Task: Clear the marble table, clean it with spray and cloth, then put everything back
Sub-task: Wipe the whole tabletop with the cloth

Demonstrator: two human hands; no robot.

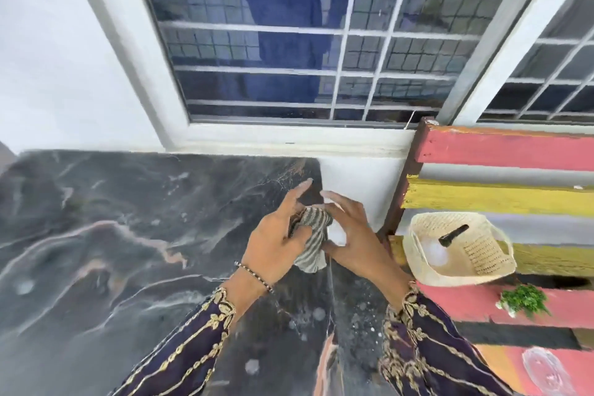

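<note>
The dark marble table (112,235) fills the lower left, its top bare with pale veins and a few wet spots. Over its right edge both hands hold a grey striped cloth (313,236), bunched up between them. My left hand (276,241) grips the cloth from the left, index finger stretched out. My right hand (356,235) closes on it from the right. No spray bottle is in view.
To the right stands a slatted wooden bench (501,151) painted pink and yellow. On it sit a woven straw basket (482,264) holding a black object (454,235), a small green plant (524,299) and a clear glass item (546,370). A barred window (305,42) lies behind.
</note>
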